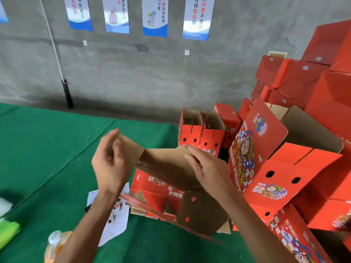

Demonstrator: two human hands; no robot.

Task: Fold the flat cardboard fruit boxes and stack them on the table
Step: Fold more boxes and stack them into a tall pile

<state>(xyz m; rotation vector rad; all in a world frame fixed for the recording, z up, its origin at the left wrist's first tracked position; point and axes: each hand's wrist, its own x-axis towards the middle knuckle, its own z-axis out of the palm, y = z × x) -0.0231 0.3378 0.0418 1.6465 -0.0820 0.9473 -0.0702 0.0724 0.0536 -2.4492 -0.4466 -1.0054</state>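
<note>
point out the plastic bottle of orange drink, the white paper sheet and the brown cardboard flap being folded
plastic bottle of orange drink [57,245], head view, shoulder
white paper sheet [115,227], head view, lower half
brown cardboard flap [167,164], head view, middle panel

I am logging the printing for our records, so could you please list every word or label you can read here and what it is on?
"FRESH FRUIT" (partly legible): upright lid of the open red box.
"FRE", rest hidden: flat red boxes under the cardboard blank gripped by the left hand and right hand.
"自检坚持": rightmost wall banner; its remaining characters are unclear.
Other banners, box stickers: too blurred.
</note>
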